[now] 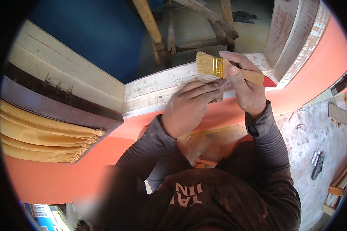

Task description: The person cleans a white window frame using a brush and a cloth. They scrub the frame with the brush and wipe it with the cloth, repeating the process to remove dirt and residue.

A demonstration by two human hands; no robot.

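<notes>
My right hand (245, 83) holds a flat paintbrush (218, 67) by its wooden handle, which has a red tip; the pale bristles point left above the window sill. Beside it, my left hand (190, 104) bends over the front edge of the white-painted wooden sill (159, 93), with its fingers close together. A small, thin piece shows under those fingertips; whether they grip it or only press on it cannot be told. The sill's paint looks worn, with brownish patches.
A hinged dark wooden shutter (84, 106) with a gathered yellow curtain (46, 132) stands open at left. Worn frame posts (289, 40) rise at right. Beyond the opening stands a rough wooden trestle (150, 23). An orange wall (112, 150) lies below; wood scraps (337, 114) rest on the floor at right.
</notes>
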